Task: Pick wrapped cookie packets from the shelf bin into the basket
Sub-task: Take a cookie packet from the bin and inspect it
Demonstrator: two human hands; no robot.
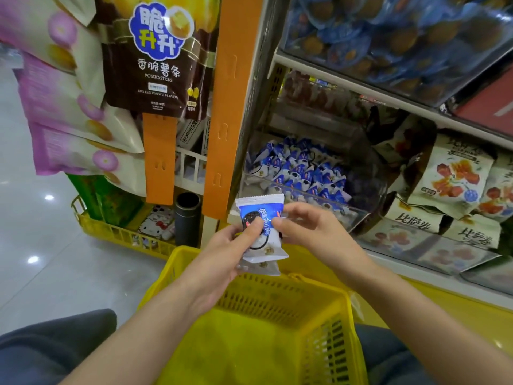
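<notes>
Yellow basket (277, 315) on the person's lap, slotted walls, nothing visible in the part that shows; its near end is cut off by the lower edge. Clear shelf bin (305, 190) on the lower shelf, heaped with blue-and-white wrapped cookie packets (302, 173), small and too blurred to read. Beside it to the right, another clear bin (444, 254) of pale green snack bags (449, 179) with red fruit or meat pictures; large Chinese characters, not legible to me. Upper shelf holds a tray of blue-wrapped round cakes (388, 37), top cut off.

Both hands meet above the basket's far rim. Left hand (230, 251) pinches a stack of packets (263, 234) between thumb and fingers; at least two, a second edge peeks out beneath. Right hand (313, 229) pinches the top packet's right edge with thumb and fingertips. Wrapper shows a dark sandwich cookie and Chinese script, partly covered by the thumbs.

Hanging left: brown bag (155, 56) reading "POTATO STICKS", "GRILLED WAGYU FLAVOR". Low yellow crate (116, 234) on the floor holds a Hello Kitty item (155, 222) and a dark cylinder (187, 218), contents otherwise unclear
</notes>
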